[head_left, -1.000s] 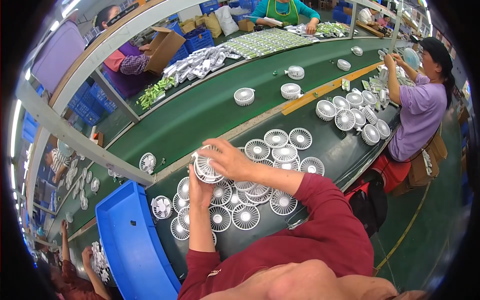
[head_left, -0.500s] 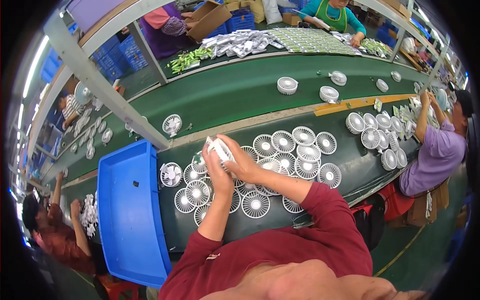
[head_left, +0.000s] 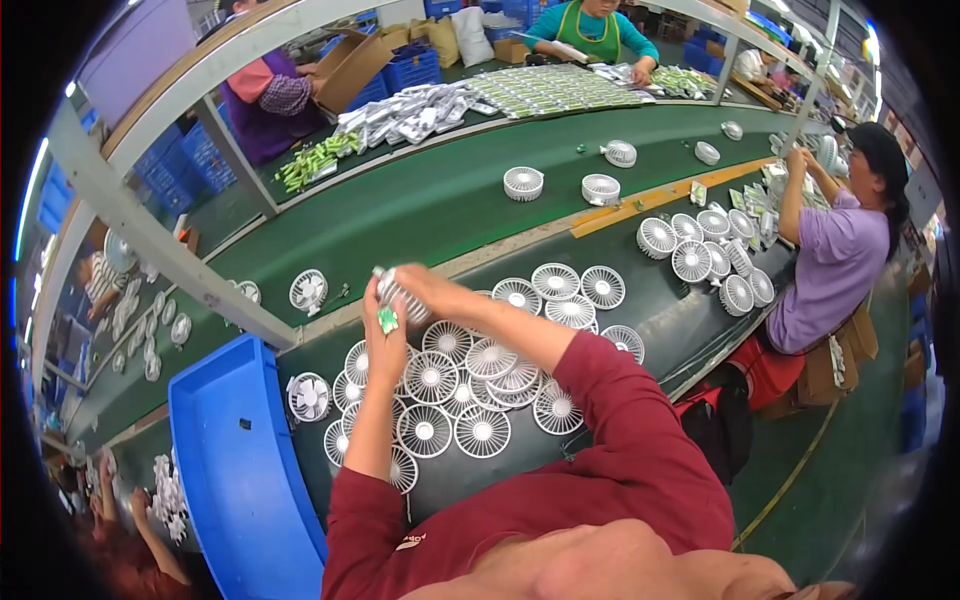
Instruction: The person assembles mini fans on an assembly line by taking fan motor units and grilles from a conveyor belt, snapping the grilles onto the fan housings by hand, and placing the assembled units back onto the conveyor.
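Note:
Between my two hands is a white fan head (head_left: pixel 403 300), held tilted above the bench. My left hand (head_left: pixel 384 345) is closed on its left side, fingers pointing up. A small green circuit board (head_left: pixel 387 319) shows against that hand. My right hand (head_left: pixel 432 291) is closed over the fan head from the right and hides part of it. Below and around my forearms lie many round white fan grilles (head_left: pixel 424 430), some overlapping. An open fan head with its blades showing (head_left: pixel 309 397) rests left of them, next to the bin.
A blue plastic bin (head_left: pixel 235 470) with a small dark piece inside stands at my left. Beyond the bench runs a green conveyor belt (head_left: pixel 430 215) carrying several white fan heads (head_left: pixel 523 183). A grey metal post (head_left: pixel 180 230) rises at left. A co-worker in purple (head_left: pixel 845 235) works at right.
My hands have turned the fan head, so its ribbed side and the green board show more. The whole view has shifted, with the surroundings now further left.

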{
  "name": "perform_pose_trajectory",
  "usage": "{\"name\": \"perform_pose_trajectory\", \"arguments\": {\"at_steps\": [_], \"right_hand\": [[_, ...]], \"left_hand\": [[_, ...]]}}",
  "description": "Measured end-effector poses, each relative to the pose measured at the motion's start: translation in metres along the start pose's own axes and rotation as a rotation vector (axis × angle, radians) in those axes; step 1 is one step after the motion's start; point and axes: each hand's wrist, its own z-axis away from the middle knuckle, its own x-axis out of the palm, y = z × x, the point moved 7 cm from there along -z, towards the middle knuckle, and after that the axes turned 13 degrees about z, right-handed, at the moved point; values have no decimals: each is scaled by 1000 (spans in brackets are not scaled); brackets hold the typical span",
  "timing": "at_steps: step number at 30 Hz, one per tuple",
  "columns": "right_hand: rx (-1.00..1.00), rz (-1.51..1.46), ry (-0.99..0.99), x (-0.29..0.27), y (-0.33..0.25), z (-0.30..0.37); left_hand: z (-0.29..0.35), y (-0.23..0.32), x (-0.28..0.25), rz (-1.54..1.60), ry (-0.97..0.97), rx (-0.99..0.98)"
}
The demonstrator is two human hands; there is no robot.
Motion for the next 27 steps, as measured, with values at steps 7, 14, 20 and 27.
{"name": "perform_pose_trajectory", "arguments": {"at_steps": [7,14,20,27], "right_hand": [[131,1004,692,-189,36,21],[-60,1136,23,-90,30,69],[19,1282,-122,-72,23,79],[-93,1162,-11,-84,29,67]], "left_hand": [[-77,-60,-66,-696,-51,154],[-100,-122,-114,-909,-81,95],[-107,-96,-74,-600,-231,123],[-113,-110,-102,-700,163,78]]}}
